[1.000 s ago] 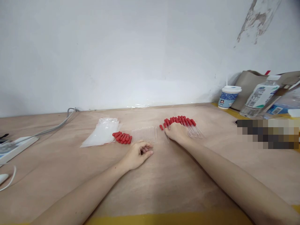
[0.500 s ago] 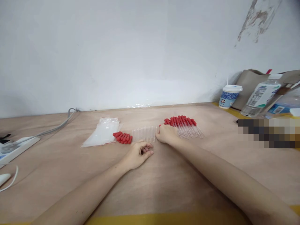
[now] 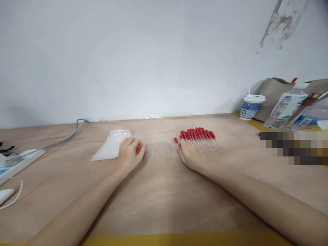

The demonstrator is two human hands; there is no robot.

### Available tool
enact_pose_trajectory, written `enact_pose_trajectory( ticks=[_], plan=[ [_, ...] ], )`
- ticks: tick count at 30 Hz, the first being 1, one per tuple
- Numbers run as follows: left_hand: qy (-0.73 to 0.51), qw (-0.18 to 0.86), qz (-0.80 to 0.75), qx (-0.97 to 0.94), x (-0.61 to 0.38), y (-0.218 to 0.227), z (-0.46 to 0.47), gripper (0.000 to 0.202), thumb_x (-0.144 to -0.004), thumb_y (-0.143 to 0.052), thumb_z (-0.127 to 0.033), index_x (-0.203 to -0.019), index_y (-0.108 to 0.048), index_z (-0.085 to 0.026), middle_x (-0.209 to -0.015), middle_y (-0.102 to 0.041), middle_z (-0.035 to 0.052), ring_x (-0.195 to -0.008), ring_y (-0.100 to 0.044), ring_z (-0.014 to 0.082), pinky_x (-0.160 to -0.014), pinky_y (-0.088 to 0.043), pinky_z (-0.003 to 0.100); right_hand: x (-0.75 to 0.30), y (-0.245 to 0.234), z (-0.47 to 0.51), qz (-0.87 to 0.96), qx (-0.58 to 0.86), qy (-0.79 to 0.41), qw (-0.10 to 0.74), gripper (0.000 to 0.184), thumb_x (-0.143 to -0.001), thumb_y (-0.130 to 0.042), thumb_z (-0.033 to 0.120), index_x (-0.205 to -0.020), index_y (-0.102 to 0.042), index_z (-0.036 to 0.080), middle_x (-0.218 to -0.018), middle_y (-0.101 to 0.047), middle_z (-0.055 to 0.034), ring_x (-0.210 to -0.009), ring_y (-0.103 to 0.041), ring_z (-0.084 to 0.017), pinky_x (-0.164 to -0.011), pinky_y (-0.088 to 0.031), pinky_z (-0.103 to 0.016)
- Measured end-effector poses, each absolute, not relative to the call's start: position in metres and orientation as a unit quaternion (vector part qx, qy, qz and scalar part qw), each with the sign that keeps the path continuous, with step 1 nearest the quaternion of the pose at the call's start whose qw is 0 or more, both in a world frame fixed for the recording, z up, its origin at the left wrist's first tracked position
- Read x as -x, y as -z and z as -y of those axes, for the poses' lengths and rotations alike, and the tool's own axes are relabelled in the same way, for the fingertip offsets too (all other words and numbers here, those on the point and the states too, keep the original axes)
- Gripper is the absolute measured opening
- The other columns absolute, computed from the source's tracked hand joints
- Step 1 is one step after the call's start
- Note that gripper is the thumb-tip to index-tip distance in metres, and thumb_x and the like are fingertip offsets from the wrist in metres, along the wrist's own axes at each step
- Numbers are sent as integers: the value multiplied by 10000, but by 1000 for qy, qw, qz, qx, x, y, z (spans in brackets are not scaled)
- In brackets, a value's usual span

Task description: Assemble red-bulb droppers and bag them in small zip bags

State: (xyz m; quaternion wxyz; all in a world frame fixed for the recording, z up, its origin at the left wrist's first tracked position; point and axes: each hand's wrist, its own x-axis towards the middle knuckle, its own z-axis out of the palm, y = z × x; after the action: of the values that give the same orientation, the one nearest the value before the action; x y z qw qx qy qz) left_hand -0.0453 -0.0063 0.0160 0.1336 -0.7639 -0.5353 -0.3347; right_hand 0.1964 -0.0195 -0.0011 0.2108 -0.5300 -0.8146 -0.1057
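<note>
My left hand (image 3: 130, 152) is curled over the small pile of red rubber bulbs (image 3: 137, 149), which shows between thumb and fingers. To its right, a row of thin clear pipette tubes (image 3: 158, 149) lies side by side on the table. My right hand (image 3: 191, 153) is closed at the row's right end, a clear tube (image 3: 173, 144) slanting from its fingertips toward the row. One red bulb (image 3: 176, 140) sticks out just beyond those fingers. Behind and right of that hand lies a fan of droppers (image 3: 202, 136), clear tubes with red bulbs on; the hand hides part of it.
White plastic bags (image 3: 109, 147) lie left of my left hand. A power strip (image 3: 23, 162) with a grey cable is at the left edge. At the back right stand a paper cup (image 3: 251, 107), a plastic bottle (image 3: 285, 106) and a grey bag (image 3: 269, 90).
My left hand has moved left from in front of the tubes onto the red bulbs. My right hand has shifted slightly right and nearer me, uncovering the row's right end.
</note>
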Motion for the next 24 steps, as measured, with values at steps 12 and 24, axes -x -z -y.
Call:
enact_pose_trajectory(
  ticks=[12,24],
  plan=[
    [206,-65,746,630,110,-29,-27,428,-713,-430,-578,-780,-558,-175,-755,-638,66,-694,-594,230,-572,-392,276,-231,32,29,836,410,71,359,239,-871,-372,198,-1042,-530,143,-904,-642,-73,-842,-567,-191,-760,-418,-336],
    [293,-57,738,605,115,-21,-37,356,-743,-473,-460,-858,-583,-141,-702,-619,48,-664,-586,204,-556,-393,261,-233,38,24,831,404,55,379,247,-870,-377,202,-1050,-545,179,-937,-640,-66,-873,-573,-197,-776,-440,-349]
  ],
)
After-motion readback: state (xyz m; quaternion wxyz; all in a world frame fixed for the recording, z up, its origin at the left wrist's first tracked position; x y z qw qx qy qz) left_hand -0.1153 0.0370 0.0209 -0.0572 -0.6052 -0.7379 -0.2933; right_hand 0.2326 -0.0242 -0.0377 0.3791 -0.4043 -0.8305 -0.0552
